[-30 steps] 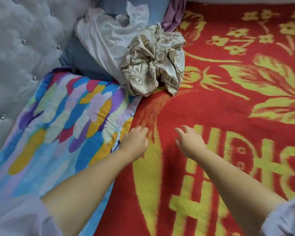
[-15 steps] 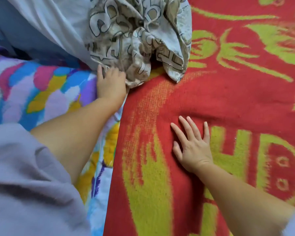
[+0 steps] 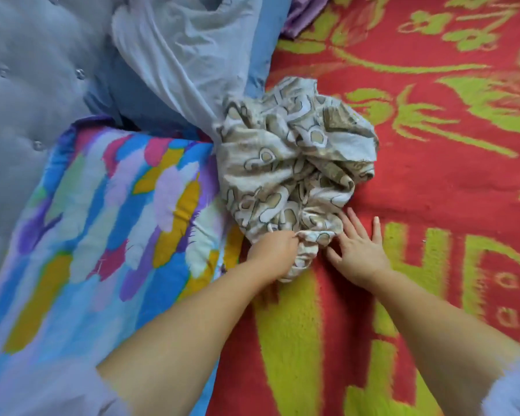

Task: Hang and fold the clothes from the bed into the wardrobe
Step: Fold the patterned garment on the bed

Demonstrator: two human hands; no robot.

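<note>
Beige-and-white patterned garment, crumpled in a heap on the bed, sits on the red blanket with yellow-green floral and character motifs, its left edge just over the multicoloured quilt. Left hand has fingers curled into the near lower edge of the garment, bunching a fold of cloth in its grip. Right hand lies flat on the red blanket, fingers straight and spread, palm down, fingertips touching the garment's lower right edge; it holds nothing. Both forearms bare, reaching in from the bottom of the view; lavender sleeves blurred at the lower corners.

Behind the patterned garment, a pale grey-white garment drapes down from the upper centre, its lower end meeting the top left of the heap. It lies over a blue pillow or cushion; cannot tell which. A bit of purple fabric shows at the top edge, beside the blue item. Grey tufted headboard with buttons fills the upper left. The quilt, in blue, purple, pink, mustard strokes, runs along the headboard on the left side of the bed.
</note>
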